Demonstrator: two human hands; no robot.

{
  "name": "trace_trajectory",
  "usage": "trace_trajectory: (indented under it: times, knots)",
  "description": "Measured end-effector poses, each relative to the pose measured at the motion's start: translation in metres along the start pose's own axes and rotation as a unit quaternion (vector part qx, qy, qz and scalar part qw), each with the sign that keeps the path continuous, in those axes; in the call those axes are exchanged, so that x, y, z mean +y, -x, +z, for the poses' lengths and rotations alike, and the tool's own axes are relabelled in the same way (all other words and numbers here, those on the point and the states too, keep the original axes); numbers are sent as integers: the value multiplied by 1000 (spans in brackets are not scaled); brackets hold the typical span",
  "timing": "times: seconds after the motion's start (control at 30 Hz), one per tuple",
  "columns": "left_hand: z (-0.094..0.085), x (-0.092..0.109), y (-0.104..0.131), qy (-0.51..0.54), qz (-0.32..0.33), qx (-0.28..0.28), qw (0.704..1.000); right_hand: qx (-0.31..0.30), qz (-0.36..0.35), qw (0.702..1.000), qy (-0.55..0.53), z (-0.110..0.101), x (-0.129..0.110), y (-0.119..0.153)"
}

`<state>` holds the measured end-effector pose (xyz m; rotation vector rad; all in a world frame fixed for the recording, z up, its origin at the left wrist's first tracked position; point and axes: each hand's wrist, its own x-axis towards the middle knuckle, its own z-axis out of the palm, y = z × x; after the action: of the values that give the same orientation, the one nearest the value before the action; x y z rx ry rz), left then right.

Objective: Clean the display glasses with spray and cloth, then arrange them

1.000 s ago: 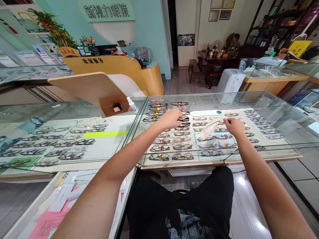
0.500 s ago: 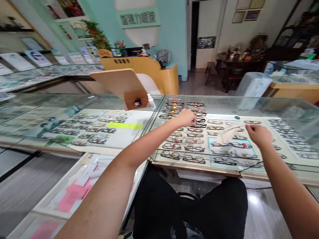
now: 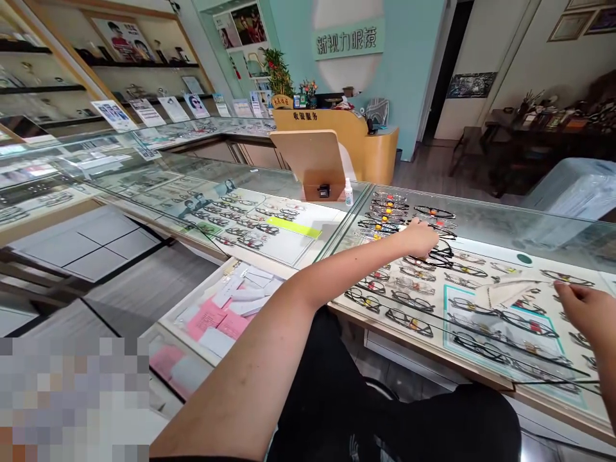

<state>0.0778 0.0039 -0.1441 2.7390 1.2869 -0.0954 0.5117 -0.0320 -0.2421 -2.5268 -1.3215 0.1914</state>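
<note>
Eyeglasses (image 3: pixel 441 249) lie around and below the left hand (image 3: pixel 421 239), on the bench (image 3: pixel 491 226) right of the white bottle (image 3: pixel 348 192); I cannot tell what its grip holds. Farther right, the right hand (image 3: pixel 590 314) keeps a narrow grip near the pale cloth (image 3: pixel 503 293), its hold unclear.

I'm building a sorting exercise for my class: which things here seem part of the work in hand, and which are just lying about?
Likely part of it:
Glasses at the left hand
Cloth beside the right hand; whether they touch is unclear

Likely just lying about:
White bottle, away from both hands
Green strip
Pink papers
</note>
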Motion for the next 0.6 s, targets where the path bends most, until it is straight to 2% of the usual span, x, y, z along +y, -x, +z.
trace_trajectory:
  times: [0.17, 0.3, 0.43, 0.6]
  knots:
    - [2, 1, -2, 0, 1, 0, 1000, -16, 17, 1000, -7, -8, -9, 11]
    - [1, -3, 5, 19, 6, -10, 1000, -23, 14, 1000, -7, -9, -8, 12]
    - [-8, -6, 24, 38, 14, -14, 999, -27, 13, 1000, 0, -10, -7, 13]
    - [-32, -13, 62, 78, 40, -11, 996, -55, -17, 995, 79, -18, -10, 19]
